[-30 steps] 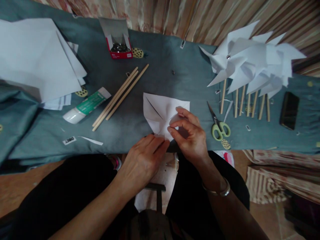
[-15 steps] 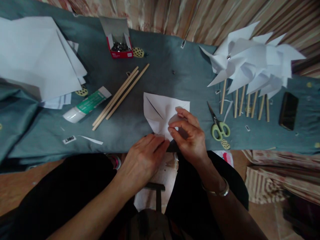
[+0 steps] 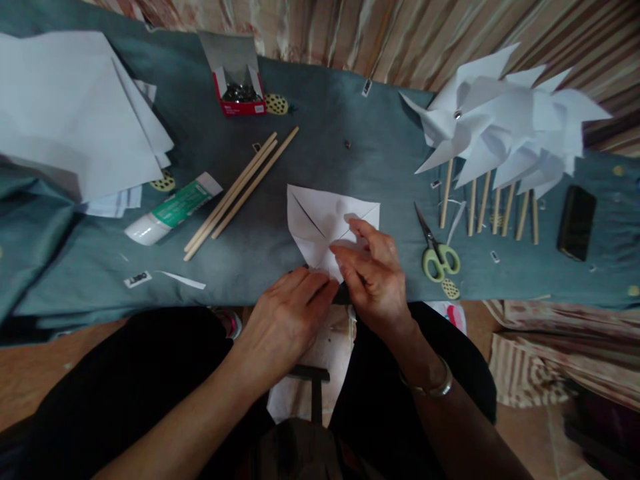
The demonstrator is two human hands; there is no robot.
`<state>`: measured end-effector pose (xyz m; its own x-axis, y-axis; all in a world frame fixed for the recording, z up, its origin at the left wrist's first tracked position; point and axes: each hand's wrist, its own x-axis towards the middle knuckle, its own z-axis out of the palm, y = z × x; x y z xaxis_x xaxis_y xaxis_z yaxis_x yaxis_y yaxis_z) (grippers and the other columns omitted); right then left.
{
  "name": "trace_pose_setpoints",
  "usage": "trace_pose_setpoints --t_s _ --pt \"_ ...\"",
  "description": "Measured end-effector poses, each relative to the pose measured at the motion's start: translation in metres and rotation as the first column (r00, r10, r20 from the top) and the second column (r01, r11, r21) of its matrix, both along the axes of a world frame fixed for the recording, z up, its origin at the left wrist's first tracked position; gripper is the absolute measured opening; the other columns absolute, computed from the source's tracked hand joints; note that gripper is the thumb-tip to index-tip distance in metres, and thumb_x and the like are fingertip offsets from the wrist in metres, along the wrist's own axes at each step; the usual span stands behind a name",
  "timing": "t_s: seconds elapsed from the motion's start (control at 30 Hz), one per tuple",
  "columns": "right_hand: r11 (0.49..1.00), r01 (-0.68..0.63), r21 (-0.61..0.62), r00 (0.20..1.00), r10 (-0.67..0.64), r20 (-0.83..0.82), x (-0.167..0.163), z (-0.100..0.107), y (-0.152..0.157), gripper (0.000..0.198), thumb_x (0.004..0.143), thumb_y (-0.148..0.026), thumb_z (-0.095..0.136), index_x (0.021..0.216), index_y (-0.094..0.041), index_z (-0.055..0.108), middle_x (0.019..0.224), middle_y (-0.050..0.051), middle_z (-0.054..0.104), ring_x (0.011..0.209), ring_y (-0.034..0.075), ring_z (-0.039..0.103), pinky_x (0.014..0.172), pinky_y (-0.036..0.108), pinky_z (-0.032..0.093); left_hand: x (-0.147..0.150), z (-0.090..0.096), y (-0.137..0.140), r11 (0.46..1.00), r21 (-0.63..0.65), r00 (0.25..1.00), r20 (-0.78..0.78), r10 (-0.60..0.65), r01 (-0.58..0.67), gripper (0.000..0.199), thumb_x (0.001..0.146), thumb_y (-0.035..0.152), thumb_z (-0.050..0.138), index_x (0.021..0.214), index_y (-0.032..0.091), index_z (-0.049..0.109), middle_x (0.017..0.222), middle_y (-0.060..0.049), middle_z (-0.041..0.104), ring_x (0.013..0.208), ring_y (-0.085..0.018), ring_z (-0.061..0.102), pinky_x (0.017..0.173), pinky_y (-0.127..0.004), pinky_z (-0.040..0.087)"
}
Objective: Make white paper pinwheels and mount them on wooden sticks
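Observation:
A small white sheet of paper [image 3: 313, 207] with diagonal slits lies at the table's front edge, between my hands. My left hand [image 3: 295, 307] is closed on its lower edge, with fingertips pressed together there. From the right, my right hand [image 3: 377, 277] bends over the sheet, thumb and fingers curled against its right side and middle. The paper under these fingers is partly hidden. Right of my right hand lie scissors [image 3: 437, 257] with green handles. Wooden sticks [image 3: 245, 193] rest to the upper left of the sheet.
A glue tube [image 3: 175, 208] and a stack of white paper [image 3: 90, 113] lie at left. Behind stands an open red box [image 3: 243, 105] of small metal pieces. Several paper pinwheels [image 3: 500, 127] on sticks lie at right, beside a phone [image 3: 577, 223]. Paper scraps [image 3: 183, 279] are scattered about.
My right hand has shifted slightly left over the sheet, its index fingertip now nearer the middle, and the right-hand slit shows more. My left hand has stayed at the lower edge.

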<state>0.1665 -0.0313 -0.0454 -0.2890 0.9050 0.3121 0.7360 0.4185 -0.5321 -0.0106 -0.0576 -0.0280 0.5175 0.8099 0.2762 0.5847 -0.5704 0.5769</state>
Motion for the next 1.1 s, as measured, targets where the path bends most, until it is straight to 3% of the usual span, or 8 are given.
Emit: trace_pose_setpoints --t_s 0.17,0.3,0.63,0.77,0.9,1.1 --pt "0.998 -0.013 0.068 0.999 0.01 0.033 -0.001 -0.005 -0.004 0.036 0.094 -0.015 0.05 0.122 -0.035 0.062 0.141 0.002 0.051 0.129 0.027 0.05 0.105 0.05 0.047 0.0 -0.001 -0.001 1.0 -0.008 1.0 0.008 -0.004 0.004 0.018 0.089 0.01 0.056 0.103 0.006 0.065 0.096 -0.012 0.067 0.084 -0.024 0.061 0.071 -0.039 0.059" --pt "0.992 -0.027 0.121 0.998 0.019 0.067 -0.003 -0.006 -0.005 0.038 0.094 -0.013 0.049 0.126 -0.032 0.058 0.142 0.004 0.05 0.13 0.026 0.05 0.106 0.05 0.047 0.0 -0.003 -0.001 1.0 -0.005 1.0 0.008 0.002 -0.002 0.017 0.09 0.011 0.056 0.103 0.007 0.066 0.095 -0.011 0.067 0.084 -0.023 0.061 0.072 -0.038 0.059" --pt "0.991 -0.04 0.129 0.976 0.011 0.219 -0.009 -0.002 -0.007 0.029 0.096 -0.014 0.046 0.121 -0.022 0.059 0.137 0.011 0.056 0.132 0.026 0.048 0.105 0.05 0.046 0.001 -0.003 0.0 1.0 -0.003 1.0 -0.015 0.009 -0.009 0.017 0.093 0.014 0.051 0.1 0.01 0.066 0.094 -0.01 0.067 0.083 -0.021 0.061 0.074 -0.035 0.058" --pt "0.995 -0.035 0.094 0.98 0.016 0.2 -0.012 0.0 -0.005 0.03 0.097 -0.018 0.046 0.123 -0.028 0.057 0.136 0.008 0.059 0.13 0.024 0.049 0.106 0.049 0.044 0.001 -0.003 0.001 1.0 -0.003 0.999 -0.026 0.024 -0.025 0.019 0.094 0.013 0.048 0.097 0.011 0.066 0.094 -0.011 0.067 0.083 -0.02 0.062 0.072 -0.034 0.059" --pt "0.997 -0.05 0.067 0.98 0.036 0.198 -0.016 -0.002 -0.004 0.029 0.097 -0.018 0.042 0.121 -0.024 0.059 0.136 0.01 0.058 0.129 0.025 0.049 0.106 0.048 0.043 0.002 -0.002 0.0 0.999 0.02 0.999 -0.031 0.034 -0.033 0.019 0.094 0.014 0.046 0.095 0.011 0.066 0.091 -0.01 0.066 0.081 -0.02 0.063 0.072 -0.034 0.058" --pt "0.989 -0.076 0.13 0.979 0.05 0.196 -0.016 -0.008 -0.004 0.028 0.097 -0.016 0.041 0.115 -0.017 0.063 0.13 0.013 0.061 0.125 0.026 0.052 0.104 0.045 0.044 0.001 0.001 0.003 0.998 0.045 0.997 -0.068 0.044 -0.041 0.014 0.092 0.016 0.051 0.091 0.011 0.064 0.09 -0.01 0.065 0.081 -0.023 0.063 0.07 -0.037 0.059"
